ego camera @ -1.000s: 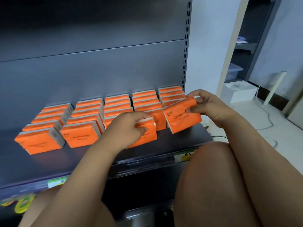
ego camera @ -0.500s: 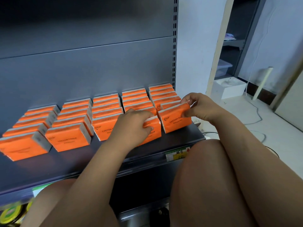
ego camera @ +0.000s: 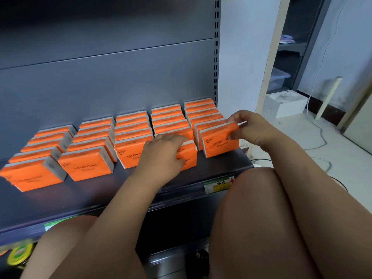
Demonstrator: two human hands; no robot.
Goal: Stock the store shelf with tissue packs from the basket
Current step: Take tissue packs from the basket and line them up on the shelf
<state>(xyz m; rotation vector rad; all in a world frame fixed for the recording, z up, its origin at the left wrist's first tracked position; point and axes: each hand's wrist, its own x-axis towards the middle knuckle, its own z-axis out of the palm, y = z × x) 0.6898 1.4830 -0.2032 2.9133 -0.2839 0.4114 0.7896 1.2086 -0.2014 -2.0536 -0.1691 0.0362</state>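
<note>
Orange tissue packs stand in several rows on the dark grey shelf (ego camera: 96, 200). My right hand (ego camera: 244, 127) grips the front pack of the rightmost row (ego camera: 216, 142) by its right end; the pack stands upright on the shelf against the pack behind it. My left hand (ego camera: 161, 152) lies over the front pack of the neighbouring row (ego camera: 189, 156), fingers curled on its top edge. The basket is out of view.
The shelf's slotted upright (ego camera: 216, 49) marks its right end. A yellow price label (ego camera: 218, 185) sits on the front rail. My bare knees (ego camera: 259, 198) are close under the shelf edge. A white box (ego camera: 285, 104) and cables lie on the floor at right.
My right hand has lowered its tilted pack onto the shelf and stood it at the front of the rightmost row. My left hand has stayed on its pack. The camera has turned slightly right.
</note>
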